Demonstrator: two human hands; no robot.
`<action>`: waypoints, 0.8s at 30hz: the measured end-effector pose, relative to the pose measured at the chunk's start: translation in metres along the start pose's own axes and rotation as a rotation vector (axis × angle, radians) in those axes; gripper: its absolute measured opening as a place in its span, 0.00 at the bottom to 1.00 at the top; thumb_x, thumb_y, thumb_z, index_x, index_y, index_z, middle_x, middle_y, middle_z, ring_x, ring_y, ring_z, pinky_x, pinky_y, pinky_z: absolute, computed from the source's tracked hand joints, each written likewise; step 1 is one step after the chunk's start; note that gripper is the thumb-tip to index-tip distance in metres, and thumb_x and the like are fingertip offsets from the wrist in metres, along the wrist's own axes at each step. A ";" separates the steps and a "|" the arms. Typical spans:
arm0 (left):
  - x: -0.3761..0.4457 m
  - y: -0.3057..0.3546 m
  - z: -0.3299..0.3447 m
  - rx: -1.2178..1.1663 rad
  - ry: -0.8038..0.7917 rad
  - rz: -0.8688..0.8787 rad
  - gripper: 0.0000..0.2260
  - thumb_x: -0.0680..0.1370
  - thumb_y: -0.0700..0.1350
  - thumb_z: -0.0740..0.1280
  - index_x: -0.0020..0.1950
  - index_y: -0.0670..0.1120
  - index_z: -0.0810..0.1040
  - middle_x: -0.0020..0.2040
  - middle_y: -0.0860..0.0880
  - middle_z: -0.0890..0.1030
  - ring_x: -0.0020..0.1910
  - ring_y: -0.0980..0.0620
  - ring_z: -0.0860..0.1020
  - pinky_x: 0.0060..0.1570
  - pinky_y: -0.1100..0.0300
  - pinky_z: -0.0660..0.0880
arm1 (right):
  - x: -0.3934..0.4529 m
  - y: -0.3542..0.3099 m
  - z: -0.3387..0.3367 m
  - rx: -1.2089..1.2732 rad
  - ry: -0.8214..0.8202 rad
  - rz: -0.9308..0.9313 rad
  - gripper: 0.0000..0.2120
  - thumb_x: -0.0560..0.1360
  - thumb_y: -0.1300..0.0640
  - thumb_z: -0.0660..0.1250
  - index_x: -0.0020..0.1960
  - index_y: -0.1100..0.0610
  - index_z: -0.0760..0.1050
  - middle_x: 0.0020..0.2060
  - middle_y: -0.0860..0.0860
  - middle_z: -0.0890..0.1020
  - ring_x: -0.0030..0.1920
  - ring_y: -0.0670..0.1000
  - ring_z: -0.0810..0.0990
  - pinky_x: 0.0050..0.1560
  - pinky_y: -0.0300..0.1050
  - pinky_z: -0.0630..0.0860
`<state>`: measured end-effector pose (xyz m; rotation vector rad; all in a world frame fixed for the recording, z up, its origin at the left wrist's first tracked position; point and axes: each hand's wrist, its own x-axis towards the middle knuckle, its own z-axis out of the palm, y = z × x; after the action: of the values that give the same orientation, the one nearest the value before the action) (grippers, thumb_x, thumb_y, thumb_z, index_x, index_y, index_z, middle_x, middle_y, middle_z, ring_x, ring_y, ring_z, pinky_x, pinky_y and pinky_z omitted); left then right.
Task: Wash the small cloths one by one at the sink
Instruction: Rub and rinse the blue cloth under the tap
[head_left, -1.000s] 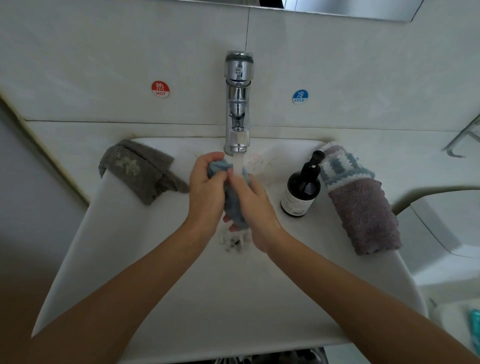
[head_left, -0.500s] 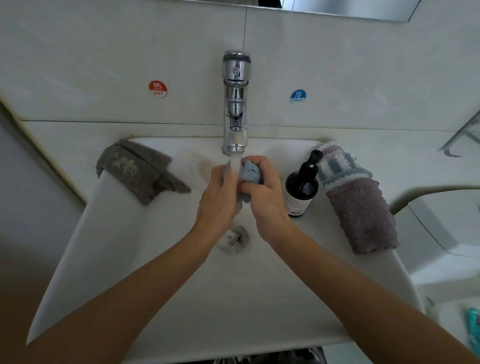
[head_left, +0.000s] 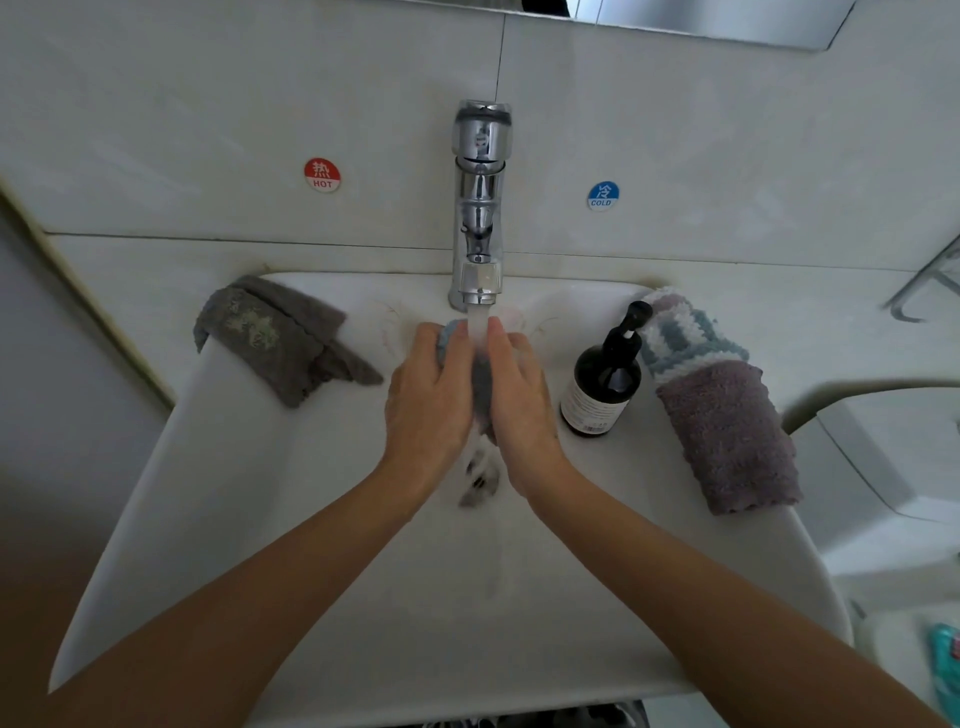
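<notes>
A small blue cloth (head_left: 482, 387) is pressed between the left hand (head_left: 427, 397) and right hand (head_left: 521, 397), fingers straight, directly under the running faucet (head_left: 479, 208). Its long axis runs from the spout toward the drain, tail hanging below the palms. A grey cloth (head_left: 280, 340) lies on the left rim of the sink (head_left: 234, 519); a dark pump bottle (head_left: 602, 384) and folded towels (head_left: 722, 410) crowd the right hand.

Blue cloth (head_left: 482, 384) bunched btwn both palms under tap stream — grey cloth (head_left: 280, 343) draped on sink's left rim.
</notes>
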<state>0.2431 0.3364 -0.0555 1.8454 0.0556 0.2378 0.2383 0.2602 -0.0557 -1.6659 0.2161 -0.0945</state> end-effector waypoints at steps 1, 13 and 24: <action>0.001 -0.001 0.000 -0.007 0.010 -0.005 0.14 0.82 0.55 0.55 0.45 0.48 0.73 0.40 0.51 0.79 0.40 0.55 0.79 0.41 0.55 0.76 | 0.001 -0.001 0.001 -0.015 0.015 0.013 0.19 0.80 0.38 0.55 0.49 0.51 0.76 0.41 0.51 0.82 0.42 0.50 0.81 0.42 0.50 0.79; 0.008 0.001 0.002 0.100 -0.003 0.084 0.12 0.82 0.41 0.57 0.42 0.40 0.76 0.36 0.45 0.77 0.37 0.55 0.77 0.37 0.62 0.72 | 0.009 -0.001 -0.002 -0.021 0.041 -0.029 0.13 0.80 0.52 0.61 0.42 0.59 0.75 0.33 0.54 0.76 0.34 0.53 0.75 0.35 0.55 0.73; 0.008 0.006 -0.005 0.121 -0.177 -0.137 0.19 0.79 0.65 0.46 0.56 0.54 0.65 0.51 0.51 0.76 0.50 0.49 0.76 0.55 0.45 0.75 | 0.006 -0.007 -0.013 0.187 -0.009 -0.123 0.13 0.77 0.72 0.60 0.43 0.56 0.74 0.38 0.51 0.76 0.39 0.45 0.74 0.38 0.35 0.73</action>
<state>0.2498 0.3407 -0.0473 1.9665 0.0741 -0.0253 0.2421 0.2469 -0.0480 -1.4921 0.0946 -0.1946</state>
